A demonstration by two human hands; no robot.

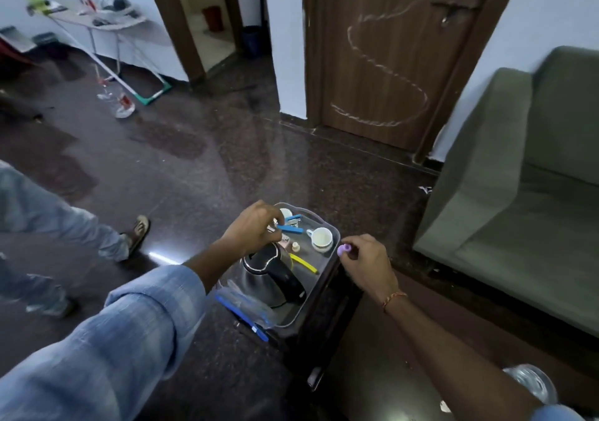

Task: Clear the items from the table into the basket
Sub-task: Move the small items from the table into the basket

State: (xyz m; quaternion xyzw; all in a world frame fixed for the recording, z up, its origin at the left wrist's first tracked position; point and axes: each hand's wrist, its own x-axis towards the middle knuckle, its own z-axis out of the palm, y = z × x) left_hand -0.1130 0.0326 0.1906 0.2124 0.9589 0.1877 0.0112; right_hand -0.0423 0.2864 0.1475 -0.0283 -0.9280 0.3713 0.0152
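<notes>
A grey basket (pixel 334 236) on the dark bench (pixel 324 317) already holds a kettle (pixel 275 274), cup (pixel 321 238) and pens. The left hand (pixel 251 231) pinches a small item over the basket's 10 o'clock corner; the right hand (pixel 366 263), at 3 o'clock, pinches a purple cap (pixel 343 250), seemingly among the last to go in.

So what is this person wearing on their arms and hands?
The hands are bare: no gloves on the left hand or the right hand. The left arm wears a light blue shirt sleeve, wrinkled and rolled up so the forearm shows. The right wrist carries a thin orange thread bracelet; a bit of light blue sleeve shows near the frame's bottom edge.
</notes>
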